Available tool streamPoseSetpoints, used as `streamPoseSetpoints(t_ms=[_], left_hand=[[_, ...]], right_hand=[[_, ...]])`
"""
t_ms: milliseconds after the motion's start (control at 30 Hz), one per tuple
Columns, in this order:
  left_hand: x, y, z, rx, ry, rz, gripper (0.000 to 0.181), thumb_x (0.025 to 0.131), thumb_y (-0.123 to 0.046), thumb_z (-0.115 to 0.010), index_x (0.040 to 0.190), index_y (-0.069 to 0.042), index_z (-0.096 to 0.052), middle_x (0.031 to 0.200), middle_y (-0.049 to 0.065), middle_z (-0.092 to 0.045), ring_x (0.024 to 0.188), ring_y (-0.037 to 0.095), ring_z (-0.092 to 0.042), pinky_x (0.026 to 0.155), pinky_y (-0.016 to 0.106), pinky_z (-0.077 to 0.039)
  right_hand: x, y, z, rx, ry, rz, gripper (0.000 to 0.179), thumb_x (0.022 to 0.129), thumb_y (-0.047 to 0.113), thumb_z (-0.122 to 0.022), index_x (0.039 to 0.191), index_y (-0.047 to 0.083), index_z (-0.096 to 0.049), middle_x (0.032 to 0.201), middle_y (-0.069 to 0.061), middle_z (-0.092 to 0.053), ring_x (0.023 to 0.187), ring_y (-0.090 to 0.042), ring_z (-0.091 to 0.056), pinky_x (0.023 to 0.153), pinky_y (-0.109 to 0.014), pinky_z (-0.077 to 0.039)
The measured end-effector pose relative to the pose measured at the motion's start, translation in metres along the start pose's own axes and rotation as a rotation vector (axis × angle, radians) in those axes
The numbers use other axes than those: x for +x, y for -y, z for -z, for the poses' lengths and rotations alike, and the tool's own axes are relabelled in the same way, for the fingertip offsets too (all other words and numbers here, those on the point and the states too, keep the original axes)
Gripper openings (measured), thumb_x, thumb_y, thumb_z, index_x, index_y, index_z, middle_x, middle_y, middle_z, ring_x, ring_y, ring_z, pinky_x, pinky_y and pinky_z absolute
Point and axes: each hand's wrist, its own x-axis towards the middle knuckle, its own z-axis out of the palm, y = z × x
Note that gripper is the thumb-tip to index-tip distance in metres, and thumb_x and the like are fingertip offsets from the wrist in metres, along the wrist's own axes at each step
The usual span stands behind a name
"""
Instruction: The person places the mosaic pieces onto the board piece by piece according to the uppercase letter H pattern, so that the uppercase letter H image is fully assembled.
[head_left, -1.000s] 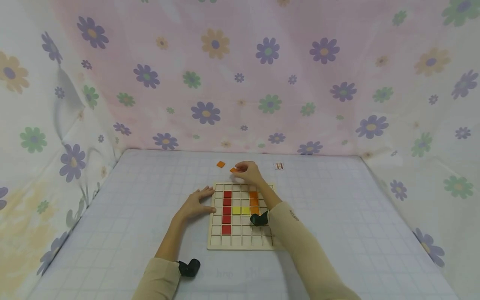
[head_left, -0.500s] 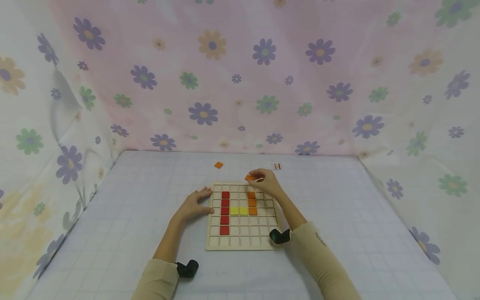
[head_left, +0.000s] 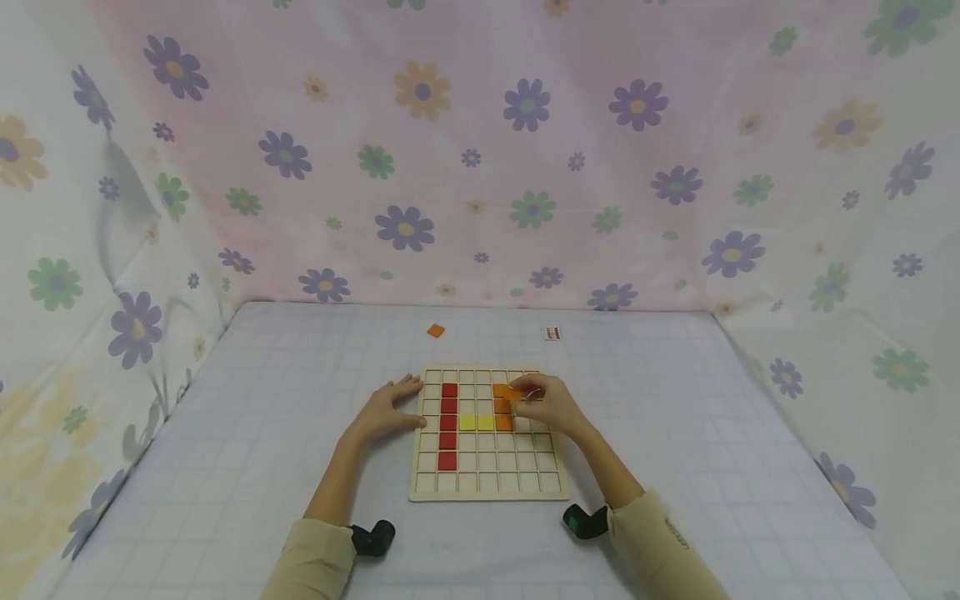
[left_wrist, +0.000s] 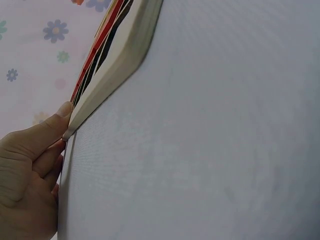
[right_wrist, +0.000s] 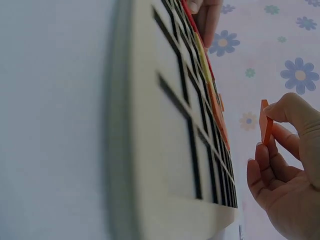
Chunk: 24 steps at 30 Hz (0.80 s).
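A wooden grid board [head_left: 480, 483] lies on the table with a column of red tiles [head_left: 447, 423], two yellow tiles [head_left: 476, 422] and a column of orange tiles [head_left: 504, 422] in its cells. My right hand [head_left: 553, 406] pinches a loose orange tile [right_wrist: 265, 122] between thumb and finger, above the board near the orange column. In the right wrist view this tile is apart from the board. At the board's left edge rests my left hand [head_left: 386, 410], fingers and thumb spread; the left wrist view shows its thumb [left_wrist: 64, 109] touching the edge.
Another orange tile [head_left: 436, 331] lies on the table behind the board. Further right is a small printed square [head_left: 552, 332], too small to read. Flowered cloth [head_left: 480, 167] hangs at the back and both sides.
My right hand has brought the orange tile from behind the board towards me and to the right, over the orange column. The left hand has stayed at the board's left edge.
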Motion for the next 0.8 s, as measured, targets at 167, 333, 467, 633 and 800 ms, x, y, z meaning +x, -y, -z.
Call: streamPoseSetpoints(t_ms=[167, 333, 467, 633, 800], left_hand=[[-0.001, -0.003, 0.000, -0.010, -0.002, 0.010, 0.073, 0.070, -0.017, -0.081, 0.135, -0.002, -0.050, 0.147, 0.013, -0.037, 0.140, 0.045, -0.013, 0.112, 0.060, -0.009], [-0.001, -0.004, 0.000, -0.007, -0.004, 0.023, 0.074, 0.070, -0.017, -0.081, 0.135, -0.003, -0.050, 0.148, 0.012, -0.037, 0.140, 0.045, -0.012, 0.112, 0.060, -0.009], [-0.002, -0.004, 0.001, -0.001, -0.006, 0.025, 0.073, 0.070, -0.018, -0.081, 0.135, -0.003, -0.050, 0.148, 0.012, -0.037, 0.140, 0.045, -0.012, 0.112, 0.061, -0.010], [-0.002, -0.005, 0.001, 0.008, -0.010, 0.046, 0.073, 0.069, -0.019, -0.081, 0.135, -0.005, -0.051, 0.148, 0.010, -0.037, 0.140, 0.044, -0.013, 0.112, 0.061, -0.009], [-0.002, -0.007, 0.003, 0.038, 0.002, 0.074, 0.075, 0.069, -0.021, -0.082, 0.135, -0.008, -0.051, 0.148, 0.008, -0.036, 0.140, 0.043, -0.015, 0.112, 0.059, -0.011]], right_hand=[[-0.011, -0.011, -0.006, -0.029, 0.016, 0.037, 0.028, 0.075, -0.010, -0.066, 0.102, -0.015, -0.062, 0.098, -0.028, -0.065, 0.082, -0.037, -0.058, 0.070, -0.032, -0.054], [-0.015, -0.036, -0.013, -0.077, 0.038, 0.048, 0.027, 0.075, -0.003, -0.069, 0.101, -0.008, -0.065, 0.095, -0.018, -0.067, 0.079, -0.021, -0.057, 0.066, -0.022, -0.050], [-0.019, -0.043, -0.017, -0.085, 0.088, 0.029, 0.030, 0.075, 0.002, -0.072, 0.103, -0.005, -0.066, 0.099, -0.015, -0.067, 0.084, -0.020, -0.058, 0.072, -0.024, -0.051], [-0.025, -0.041, -0.020, -0.120, 0.142, 0.012, 0.032, 0.076, 0.006, -0.073, 0.106, -0.002, -0.066, 0.102, -0.010, -0.067, 0.086, -0.016, -0.057, 0.075, -0.023, -0.050], [-0.028, -0.037, -0.022, -0.163, 0.159, 0.026, 0.031, 0.075, 0.005, -0.072, 0.106, -0.001, -0.067, 0.102, -0.008, -0.068, 0.087, -0.015, -0.057, 0.075, -0.024, -0.051]])
